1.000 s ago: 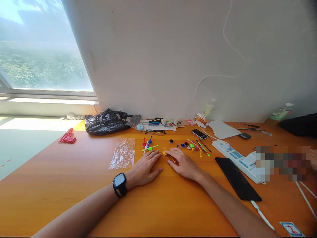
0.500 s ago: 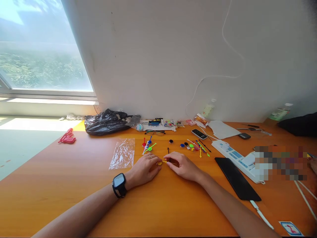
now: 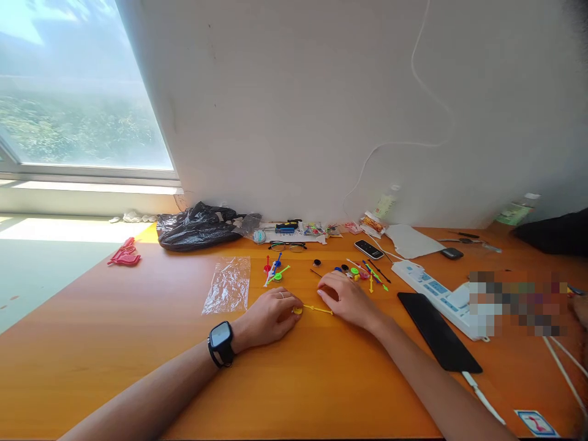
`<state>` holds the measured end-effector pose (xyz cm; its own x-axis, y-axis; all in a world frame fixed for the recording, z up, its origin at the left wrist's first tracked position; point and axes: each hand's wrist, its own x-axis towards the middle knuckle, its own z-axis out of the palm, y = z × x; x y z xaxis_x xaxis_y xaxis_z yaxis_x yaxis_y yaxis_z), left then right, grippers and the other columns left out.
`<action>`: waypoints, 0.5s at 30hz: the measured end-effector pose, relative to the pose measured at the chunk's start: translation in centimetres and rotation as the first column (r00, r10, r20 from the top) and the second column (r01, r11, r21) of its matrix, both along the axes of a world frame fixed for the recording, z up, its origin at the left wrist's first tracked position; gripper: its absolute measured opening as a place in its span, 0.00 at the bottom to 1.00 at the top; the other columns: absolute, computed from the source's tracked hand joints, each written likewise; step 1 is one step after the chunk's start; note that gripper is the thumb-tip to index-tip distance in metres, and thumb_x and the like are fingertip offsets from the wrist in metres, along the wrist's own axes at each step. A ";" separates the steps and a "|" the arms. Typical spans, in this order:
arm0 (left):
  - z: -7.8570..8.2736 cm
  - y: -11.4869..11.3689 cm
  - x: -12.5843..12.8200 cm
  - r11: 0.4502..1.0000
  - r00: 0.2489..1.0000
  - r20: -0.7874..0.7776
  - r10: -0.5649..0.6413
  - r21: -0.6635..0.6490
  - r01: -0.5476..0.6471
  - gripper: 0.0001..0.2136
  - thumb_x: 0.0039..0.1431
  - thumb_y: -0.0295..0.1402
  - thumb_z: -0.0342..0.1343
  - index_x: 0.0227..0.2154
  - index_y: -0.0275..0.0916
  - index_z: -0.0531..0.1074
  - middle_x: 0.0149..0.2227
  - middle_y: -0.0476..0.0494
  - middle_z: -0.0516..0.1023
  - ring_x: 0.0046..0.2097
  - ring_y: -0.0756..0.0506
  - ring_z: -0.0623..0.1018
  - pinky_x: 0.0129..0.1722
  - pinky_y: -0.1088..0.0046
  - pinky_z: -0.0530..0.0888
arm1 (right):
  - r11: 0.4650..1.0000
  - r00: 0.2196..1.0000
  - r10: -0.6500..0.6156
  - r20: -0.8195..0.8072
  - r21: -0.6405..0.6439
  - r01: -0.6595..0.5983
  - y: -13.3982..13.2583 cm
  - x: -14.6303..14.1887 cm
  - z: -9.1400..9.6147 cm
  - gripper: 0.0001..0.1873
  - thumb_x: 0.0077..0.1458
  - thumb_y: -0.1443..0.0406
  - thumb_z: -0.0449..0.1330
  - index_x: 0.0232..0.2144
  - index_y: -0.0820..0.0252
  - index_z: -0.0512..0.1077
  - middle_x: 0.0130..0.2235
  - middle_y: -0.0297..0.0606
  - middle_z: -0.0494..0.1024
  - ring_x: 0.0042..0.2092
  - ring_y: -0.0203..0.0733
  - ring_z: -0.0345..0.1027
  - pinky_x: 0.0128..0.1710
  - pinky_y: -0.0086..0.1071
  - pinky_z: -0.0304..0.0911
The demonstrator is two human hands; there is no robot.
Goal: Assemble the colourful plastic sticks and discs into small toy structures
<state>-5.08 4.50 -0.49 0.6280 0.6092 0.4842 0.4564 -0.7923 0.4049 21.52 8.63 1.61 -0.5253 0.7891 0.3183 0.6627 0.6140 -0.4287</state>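
Note:
My left hand [image 3: 272,315], with a ring and a black watch on the wrist, pinches a small yellow disc [image 3: 297,310] at the tabletop. A thin yellow plastic arrow [image 3: 316,309] reaches from beside this disc towards my right hand; whether the two are joined I cannot tell. My right hand [image 3: 345,299] is curled just right of the yellow arrow. A slim black arrow [image 3: 315,272] sticks out leftwards from its fingers, most of it hidden. Beyond my left hand lie arrows on discs, among them a green arrow [image 3: 282,274]. Loose arrows and discs, with a black disc [image 3: 316,262], lie further right.
A clear plastic bag [image 3: 227,285] lies left of my hands. Glasses [image 3: 287,246] and a black bag [image 3: 197,229] are at the back. To the right are a power strip [image 3: 432,291], a black phone [image 3: 438,331] and a small remote [image 3: 369,248]. Part of another person's hand shows at the right edge.
My right hand has shifted right, away from the yellow disc, and more of the yellow arrow shows. The black arrow has swung from upright to slanting left. My left hand barely moved.

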 end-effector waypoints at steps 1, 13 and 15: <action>0.0 0.0 0.0 1.000 1.000 0.002 -0.002 0.003 0.002 0.05 0.69 0.30 0.54 0.42 0.41 0.76 0.40 0.42 0.81 0.43 0.44 0.79 0.45 0.66 0.75 | 0.999 1.000 0.027 -0.008 -0.029 -0.027 -0.2 -0.2 0.1 0.04 0.64 0.66 0.61 0.37 0.57 0.76 0.40 0.41 0.80 0.45 0.48 0.73 0.48 0.40 0.67; -0.6 0.2 0.0 0.999 1.000 0.028 0.007 -0.052 -0.006 0.06 0.69 0.30 0.56 0.45 0.41 0.77 0.42 0.43 0.80 0.42 0.45 0.79 0.43 0.68 0.75 | 0.977 0.995 0.057 -0.084 -0.199 -0.073 -0.5 -1.1 -1.3 0.05 0.65 0.64 0.62 0.35 0.57 0.75 0.37 0.37 0.77 0.39 0.43 0.69 0.40 0.34 0.63; -0.9 0.3 0.0 0.995 0.993 0.111 0.037 -0.091 -0.027 0.09 0.68 0.30 0.58 0.49 0.42 0.76 0.44 0.43 0.80 0.43 0.45 0.79 0.44 0.68 0.76 | 0.972 0.989 0.014 -0.145 -0.229 -0.048 -0.3 -1.0 -1.4 0.07 0.66 0.62 0.60 0.36 0.57 0.74 0.36 0.36 0.77 0.37 0.42 0.69 0.38 0.34 0.63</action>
